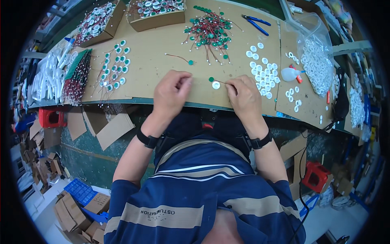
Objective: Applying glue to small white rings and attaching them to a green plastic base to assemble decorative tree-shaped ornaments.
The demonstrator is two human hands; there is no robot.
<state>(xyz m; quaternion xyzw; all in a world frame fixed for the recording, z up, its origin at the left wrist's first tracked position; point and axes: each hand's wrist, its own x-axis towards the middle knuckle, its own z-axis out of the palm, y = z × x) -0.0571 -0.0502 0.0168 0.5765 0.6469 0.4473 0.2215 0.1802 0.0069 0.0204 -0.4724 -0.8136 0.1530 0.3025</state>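
Observation:
My right hand [245, 94] is closed, thumb and forefinger pinching a thin red wire [220, 82]. At the wire's other end is a small green disc [211, 79]. Just below it a white round cap [216, 85] lies on the cardboard-covered table. My left hand [172, 92] hovers left of these, fingers curled and thumb close to the forefinger; whether anything is in them cannot be made out. Beyond it lies a single green disc with a red lead [190, 62]. Further off is a tangled pile of wired green discs [211, 34].
Loose white caps [266, 77] lie to the right, near a white squeeze bottle [289, 74] and a clear bag of white rings [319, 61]. Blue-handled cutters [256, 24] lie at the back. Capped discs [115, 67] stand in rows at left; cardboard boxes [158, 21] behind hold more.

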